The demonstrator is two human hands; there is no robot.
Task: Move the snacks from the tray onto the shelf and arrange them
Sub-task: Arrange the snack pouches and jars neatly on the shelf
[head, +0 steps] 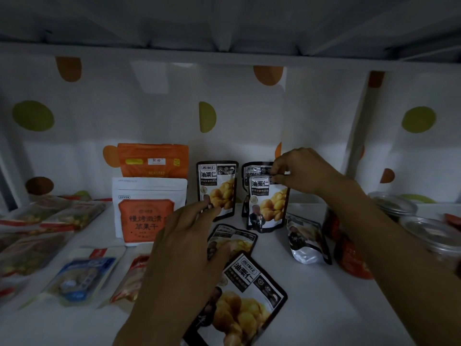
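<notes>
Here, right hand point(296, 171) pinching top of upright chestnut pouch point(268, 203), left hand point(184, 245) loose-fingered over flat pouch point(242, 234).

The scene is dim and underexposed, with muted colours. The white shelf floor point(311, 295) and the lower part of the dotted back panel point(154, 156) catch the most light, while the board overhead point(224, 21) lies in shadow. Wide-angle distortion bows the edges. The flat packets point(37, 221) at left look smeared. The print on the chestnut pouch point(268, 203) is legible.
</notes>
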